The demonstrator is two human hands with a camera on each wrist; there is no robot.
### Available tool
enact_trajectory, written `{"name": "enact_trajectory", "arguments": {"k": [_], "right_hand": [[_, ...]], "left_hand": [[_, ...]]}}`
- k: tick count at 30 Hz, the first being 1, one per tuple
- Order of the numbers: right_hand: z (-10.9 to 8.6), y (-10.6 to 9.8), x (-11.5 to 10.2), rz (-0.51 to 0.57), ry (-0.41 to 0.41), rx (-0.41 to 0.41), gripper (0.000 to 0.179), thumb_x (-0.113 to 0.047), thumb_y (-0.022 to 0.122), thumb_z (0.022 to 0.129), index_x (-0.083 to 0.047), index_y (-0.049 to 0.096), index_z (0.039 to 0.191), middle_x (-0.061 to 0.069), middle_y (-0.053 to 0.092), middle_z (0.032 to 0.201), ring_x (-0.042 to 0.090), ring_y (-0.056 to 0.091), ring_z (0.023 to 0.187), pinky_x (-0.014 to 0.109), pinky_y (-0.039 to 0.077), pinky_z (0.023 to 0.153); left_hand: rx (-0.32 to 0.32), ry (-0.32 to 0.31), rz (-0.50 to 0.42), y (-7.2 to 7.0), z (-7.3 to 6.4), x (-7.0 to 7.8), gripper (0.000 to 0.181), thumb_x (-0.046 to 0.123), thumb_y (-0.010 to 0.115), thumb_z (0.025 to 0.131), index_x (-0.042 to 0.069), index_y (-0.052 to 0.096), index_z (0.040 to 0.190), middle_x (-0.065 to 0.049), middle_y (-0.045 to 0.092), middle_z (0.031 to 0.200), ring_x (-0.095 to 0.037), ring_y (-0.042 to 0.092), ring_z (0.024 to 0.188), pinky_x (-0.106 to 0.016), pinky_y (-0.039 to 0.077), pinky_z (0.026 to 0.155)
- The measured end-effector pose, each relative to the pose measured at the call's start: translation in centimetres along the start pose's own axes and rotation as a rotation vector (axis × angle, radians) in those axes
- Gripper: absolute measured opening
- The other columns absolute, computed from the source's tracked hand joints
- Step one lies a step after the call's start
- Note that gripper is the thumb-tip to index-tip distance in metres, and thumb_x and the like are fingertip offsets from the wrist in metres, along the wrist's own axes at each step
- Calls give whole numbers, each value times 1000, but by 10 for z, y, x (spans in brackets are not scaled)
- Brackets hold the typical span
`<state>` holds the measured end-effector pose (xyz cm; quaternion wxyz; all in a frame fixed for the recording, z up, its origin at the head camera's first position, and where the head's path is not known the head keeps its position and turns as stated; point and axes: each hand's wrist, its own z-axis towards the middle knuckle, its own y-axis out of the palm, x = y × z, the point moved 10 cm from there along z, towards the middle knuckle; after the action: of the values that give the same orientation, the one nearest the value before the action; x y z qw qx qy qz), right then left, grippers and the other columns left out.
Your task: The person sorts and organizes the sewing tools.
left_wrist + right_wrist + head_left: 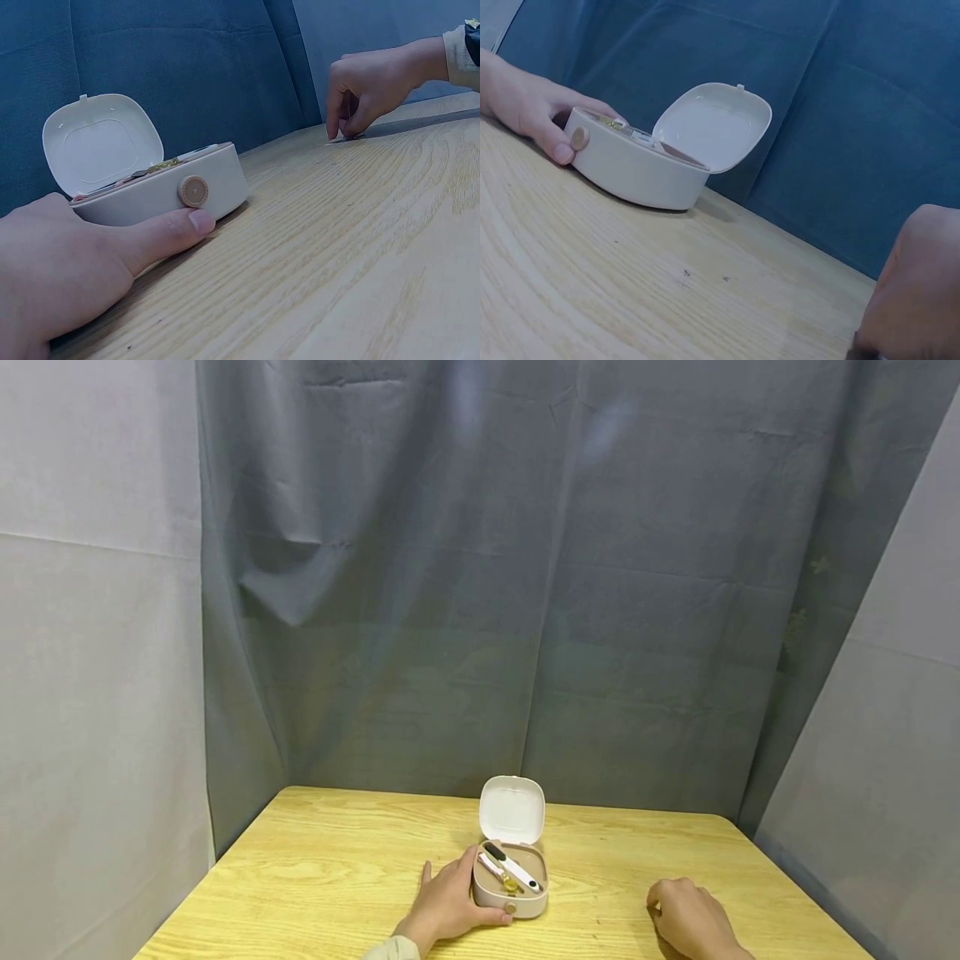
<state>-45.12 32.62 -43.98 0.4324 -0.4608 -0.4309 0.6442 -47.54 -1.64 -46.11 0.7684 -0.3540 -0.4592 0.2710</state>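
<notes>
A small cream box point(528, 906) with a round tan button on its front stands on the table, its white lid point(512, 810) raised at the back. Inside lie a slim white tool with a black end point(519, 870) and a thinner white piece with a yellow part point(509, 884). My left hand point(447, 897) grips the box from its left side, thumb along the front below the button. Well to the right, my right hand point(692, 917) is lowered to the table with curled fingers. Its fingertips pinch a small whitish thing point(336, 141) at the tabletop, mostly hidden by the fingers.
The wooden table point(345, 843) has rounded far corners. Behind it hangs a dark grey curtain point(420, 610), with pale cloth panels point(97, 693) on both sides. Wood surface lies between the box and my right hand.
</notes>
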Motion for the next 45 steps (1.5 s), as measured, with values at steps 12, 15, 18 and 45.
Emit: {"name": "enact_trajectory", "arguments": {"k": [12, 15, 18, 45], "right_hand": [[1, -5, -4, -72, -7, 75, 12, -6, 82, 84, -15, 79, 92, 1, 72, 81, 21, 61, 57, 49, 55, 52], [1, -4, -4, -66, -2, 72, 12, -7, 83, 85, -14, 79, 93, 0, 71, 79, 20, 61, 56, 48, 55, 53], [1, -4, -5, -73, -13, 75, 11, -6, 82, 85, -13, 79, 94, 0, 71, 80, 20, 62, 58, 49, 56, 54], [1, -3, -8, -8, -10, 56, 16, -4, 78, 84, -18, 81, 90, -3, 70, 80, 17, 62, 61, 47, 56, 55]], "left_hand": [[-1, 4, -6, -3, -1, 6, 116, 80, 79, 67, 15, 41, 156, -8, 60, 143, -33, 57, 129, -83, 14, 107], [-3, 1, 0, -3, -1, 6, 118, 80, 79, 67, 13, 40, 156, -9, 60, 144, -34, 57, 130, -82, 14, 108], [0, 3, 1, -4, -1, 6, 119, 79, 79, 68, 11, 39, 157, -11, 59, 145, -35, 56, 130, -82, 14, 108], [12, 12, 19, -3, -1, 5, 118, 81, 78, 67, 12, 40, 155, -9, 61, 141, -34, 58, 128, -83, 16, 107]]}}
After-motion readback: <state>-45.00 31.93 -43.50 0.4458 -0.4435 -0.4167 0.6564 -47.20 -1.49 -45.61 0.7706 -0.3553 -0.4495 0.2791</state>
